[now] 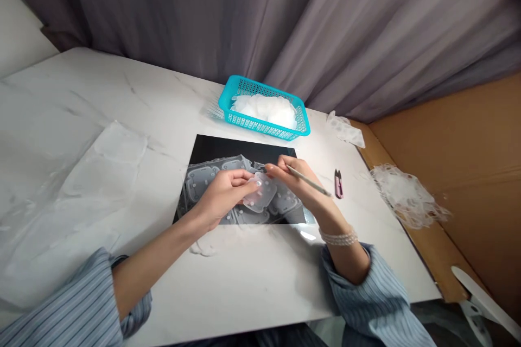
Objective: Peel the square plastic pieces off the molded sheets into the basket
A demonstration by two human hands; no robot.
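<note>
Over a black mat (244, 147), my left hand (228, 190) pinches a translucent, rounded silicone-like piece (261, 195) between thumb and fingers. My right hand (299, 176) is closed around a slim pen-like tool (308, 180), its tip end close to the top of that piece. Under both hands, a translucent sheet with several rounded shapes (201, 180) lies on the mat. What the tool's tip touches is too small to tell.
Behind the mat stands a turquoise basket (264, 128) of whitish pieces. Pink-handled snips (338, 184) lie to the right. Translucent scraps (399, 192) pile at the right edge, with another sheet (345, 131) farther back. Large translucent sheets (89, 178) cover the left side of the white table (244, 287).
</note>
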